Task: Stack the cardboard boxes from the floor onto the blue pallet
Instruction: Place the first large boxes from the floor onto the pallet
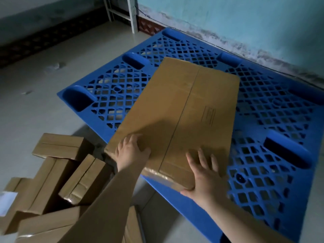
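- At the lower left of the frame, the loose cardboard boxes [57, 174] lay jumbled on the floor [43, 88], tipped against each other at odd angles. That was the waiting pile, by the look of it, close to the pallet's near edge so each one was a short carry.
- Just right of that pile, the left hand [130, 151] sat on the near left corner of the big box [177, 118], fingers [126, 141] loosely spread and laid over the top face, gripping nothing. It seemed to steady that corner where the box overhung the pallet's edge.
- In the middle of the frame, the big box lay flat on the blue pallet [273, 102], turned at a slant to the pallet's sides. It was a broad, shallow, plain brown carton with a seam down its length, a small printed panel on its right half, and clear tape shining along the near end. It looked sealed and square, with no crushed corners that I could see.
- Its near left corner hung past the pallet's edge, so I judged it was not yet squared up.
- Lower right of centre, the right hand [206, 179] pressed flat on the box's near right corner, fingers [201, 158] wide and straight. The flat palm suited a push or a swivel rather than a lift.
- Across the right of the frame, the pallet's open lattice carried nothing but this one box, so the stacking looked barely begun.
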Demonstrator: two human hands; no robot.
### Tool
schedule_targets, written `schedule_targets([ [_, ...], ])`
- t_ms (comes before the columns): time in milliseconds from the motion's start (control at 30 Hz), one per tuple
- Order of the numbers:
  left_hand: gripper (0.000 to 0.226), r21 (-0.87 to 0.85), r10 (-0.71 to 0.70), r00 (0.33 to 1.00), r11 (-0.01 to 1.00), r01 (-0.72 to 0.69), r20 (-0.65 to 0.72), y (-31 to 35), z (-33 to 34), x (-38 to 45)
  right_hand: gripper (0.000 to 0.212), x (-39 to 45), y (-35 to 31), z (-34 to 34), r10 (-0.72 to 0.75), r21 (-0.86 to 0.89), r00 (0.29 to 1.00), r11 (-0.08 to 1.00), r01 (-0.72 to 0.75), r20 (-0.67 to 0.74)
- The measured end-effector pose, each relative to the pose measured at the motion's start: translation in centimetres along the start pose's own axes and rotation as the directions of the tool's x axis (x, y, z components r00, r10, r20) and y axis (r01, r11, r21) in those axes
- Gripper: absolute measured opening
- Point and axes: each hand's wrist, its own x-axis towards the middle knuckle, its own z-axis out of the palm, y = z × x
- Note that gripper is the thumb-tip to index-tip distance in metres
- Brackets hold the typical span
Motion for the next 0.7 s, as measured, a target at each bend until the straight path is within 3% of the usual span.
schedule_targets([
  [167, 0.044, 0.047, 0.221, 0.974, 0.974, -0.223, 0.045, -0.3, -0.2, -1.7, 0.108, 4.5, -3.3, -2.4, 0.119, 0.023, 0.992, 0.993, -0.118, -0.05],
  [367, 0.039, -0.053, 0.202, 0.979, 0.978, -0.201, 0.017, -1.5, -1.7, -2.1, 0.113, 6.7, -5.5, -2.8, 0.158, -0.025, 0.984, 0.987, -0.161, -0.084],
  [500, 0.04, -0.132, 0.131, 0.991, 0.982, -0.133, -0.027, -2.2, -3.2, -2.6, 0.114, 6.5, -7.8, -2.8, -0.168, -0.175, 0.977, 0.974, 0.144, -0.134],
  [567, 0.041, -0.148, 0.108, 0.992, 0.982, -0.116, -0.058, -2.7, -4.7, -3.2, 0.11, 5.9, -9.9, -3.3, -0.331, -0.1, 0.931, 0.943, 0.318, -0.152],
  [700, 0.045, -0.16, 0.014, 0.985, 0.986, -0.042, -0.172, -5.7, -9.1, -5.3, 0.103, 3.6, -15.0, -4.6, -0.513, 0.065, 0.841, 0.846, 0.53, -0.174],
])
